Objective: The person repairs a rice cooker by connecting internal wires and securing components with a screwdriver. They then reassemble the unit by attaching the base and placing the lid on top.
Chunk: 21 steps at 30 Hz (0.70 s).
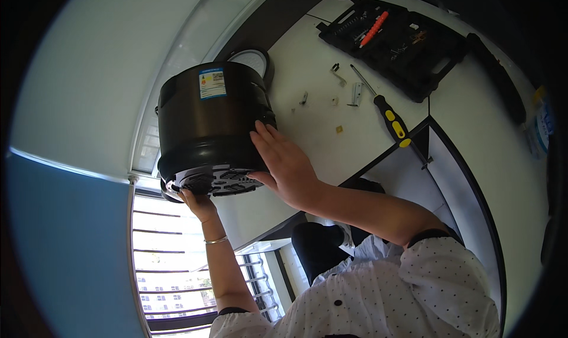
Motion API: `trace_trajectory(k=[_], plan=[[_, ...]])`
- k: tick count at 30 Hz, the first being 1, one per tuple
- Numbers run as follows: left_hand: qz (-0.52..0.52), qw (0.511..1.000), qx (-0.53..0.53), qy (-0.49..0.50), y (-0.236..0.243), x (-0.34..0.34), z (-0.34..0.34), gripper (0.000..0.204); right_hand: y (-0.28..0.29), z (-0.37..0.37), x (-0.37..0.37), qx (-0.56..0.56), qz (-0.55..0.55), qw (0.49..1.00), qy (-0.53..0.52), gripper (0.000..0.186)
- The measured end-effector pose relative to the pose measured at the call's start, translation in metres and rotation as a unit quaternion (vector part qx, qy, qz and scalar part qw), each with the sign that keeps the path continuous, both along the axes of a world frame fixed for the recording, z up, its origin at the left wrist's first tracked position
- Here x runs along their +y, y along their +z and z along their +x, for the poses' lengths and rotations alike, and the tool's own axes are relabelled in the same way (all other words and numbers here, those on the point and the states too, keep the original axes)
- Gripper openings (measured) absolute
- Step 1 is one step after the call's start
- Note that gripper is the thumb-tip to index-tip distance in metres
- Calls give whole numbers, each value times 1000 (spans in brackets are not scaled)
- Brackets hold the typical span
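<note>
A dark brown and black rice cooker (216,113) is tilted, so its vented underside (222,182) shows. A blue and white label (212,83) is stuck on its side. My left hand (198,204), below it, grips the bottom edge; the tips of some fingers are hidden. My right hand (285,166) holds the right side, with fingers laid along the wall and the thumb at the base rim. Behind the cooker, a round lid with a pale inside (251,60) is partly hidden.
On the white table, right of the cooker, lie a black and yellow screwdriver (390,118), a metal bracket (356,94), a small yellowish square piece (339,129) and other small parts. Farther back is an open black tool case (408,36) with a red-handled tool (374,29). A barred window (171,261) is lower left.
</note>
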<state>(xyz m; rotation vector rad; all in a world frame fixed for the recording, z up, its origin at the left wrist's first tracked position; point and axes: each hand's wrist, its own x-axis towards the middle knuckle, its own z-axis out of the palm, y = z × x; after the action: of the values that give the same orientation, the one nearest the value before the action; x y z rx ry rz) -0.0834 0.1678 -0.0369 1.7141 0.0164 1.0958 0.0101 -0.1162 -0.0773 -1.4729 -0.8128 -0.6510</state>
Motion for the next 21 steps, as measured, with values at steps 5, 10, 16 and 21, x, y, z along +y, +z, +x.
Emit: trace_trajectory(k=[5,10,16,21], plan=[[-91,996,-4,-19,-11,4,-3,64,1,-1,7,-7,5,999,49,79],[-102,995,-16,-9,-13,0,-1,67,0,10,0,107,27,984,141,93],[-76,996,-2,-38,-6,2,7,63,-8,12,8,227,-8,963,144,113],[-48,998,-25,-38,-10,1,15,65,-5,22,-3,248,-52,953,168,118]])
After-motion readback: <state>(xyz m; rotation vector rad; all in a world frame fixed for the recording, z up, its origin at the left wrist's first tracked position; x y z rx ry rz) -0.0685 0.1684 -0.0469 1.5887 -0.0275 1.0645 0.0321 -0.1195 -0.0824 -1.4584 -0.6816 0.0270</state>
